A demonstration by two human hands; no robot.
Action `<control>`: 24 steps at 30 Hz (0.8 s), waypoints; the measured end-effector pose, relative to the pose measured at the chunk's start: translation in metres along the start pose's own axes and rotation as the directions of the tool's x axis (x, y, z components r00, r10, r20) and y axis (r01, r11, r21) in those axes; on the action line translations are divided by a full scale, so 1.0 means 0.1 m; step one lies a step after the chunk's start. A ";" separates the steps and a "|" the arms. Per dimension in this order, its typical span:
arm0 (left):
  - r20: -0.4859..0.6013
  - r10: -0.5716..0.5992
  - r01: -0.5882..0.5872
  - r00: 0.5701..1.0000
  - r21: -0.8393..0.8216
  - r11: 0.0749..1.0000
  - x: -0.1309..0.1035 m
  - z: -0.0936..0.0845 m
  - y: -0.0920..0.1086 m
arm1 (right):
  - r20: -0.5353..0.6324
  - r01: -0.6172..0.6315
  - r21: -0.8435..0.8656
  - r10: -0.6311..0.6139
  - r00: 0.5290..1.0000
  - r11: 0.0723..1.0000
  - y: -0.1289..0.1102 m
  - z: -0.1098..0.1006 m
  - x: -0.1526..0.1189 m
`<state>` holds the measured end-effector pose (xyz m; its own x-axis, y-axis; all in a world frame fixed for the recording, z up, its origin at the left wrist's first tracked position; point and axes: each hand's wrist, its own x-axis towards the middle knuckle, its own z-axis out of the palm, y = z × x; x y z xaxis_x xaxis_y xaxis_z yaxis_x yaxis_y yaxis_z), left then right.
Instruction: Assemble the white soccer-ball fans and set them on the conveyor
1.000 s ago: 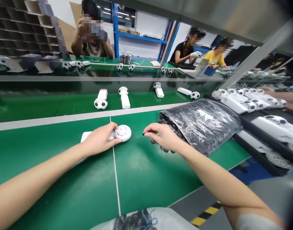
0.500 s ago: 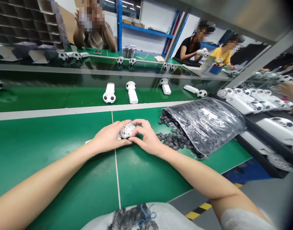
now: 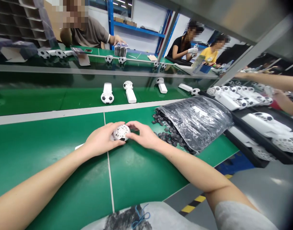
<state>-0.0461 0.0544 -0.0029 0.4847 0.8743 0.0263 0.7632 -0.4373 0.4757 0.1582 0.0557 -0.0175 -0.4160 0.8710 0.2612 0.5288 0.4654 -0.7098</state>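
A white ball-shaped piece with a lattice top and some black patches (image 3: 121,132) is held just above the green table (image 3: 65,166). My left hand (image 3: 102,138) is closed round its left side, and a white end of the item pokes out beyond the wrist. On the ball's right side, the thumb and fingers of my right hand (image 3: 142,135) are pinched against it. Right of my hands, small black pieces (image 3: 171,137) spill from the mouth of a clear plastic bag (image 3: 196,119).
Several white items with football heads, such as one (image 3: 107,93), lie on the green belt (image 3: 76,92) beyond the table. Black trays (image 3: 247,137) of similar items stand at the right. People sit opposite, and another person's arm (image 3: 273,80) reaches in at the right.
The view has shifted, and more black patches show on the ball in my hands. Across the belt, a person has lowered a hand onto a small stack. An arm at the right reaches further in.
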 end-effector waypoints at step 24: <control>0.014 0.131 -0.131 0.991 0.220 0.967 -0.01 0.00 -0.02 | 0.052 -0.026 -0.138 0.034 0.998 0.990 0.01 -0.27 -0.21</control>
<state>-0.0475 0.0545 -0.0040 0.5862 0.8066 0.0758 0.7686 -0.5833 0.2629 0.1869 0.0423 -0.0061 -0.4357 0.8770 0.2027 0.6365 0.4594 -0.6195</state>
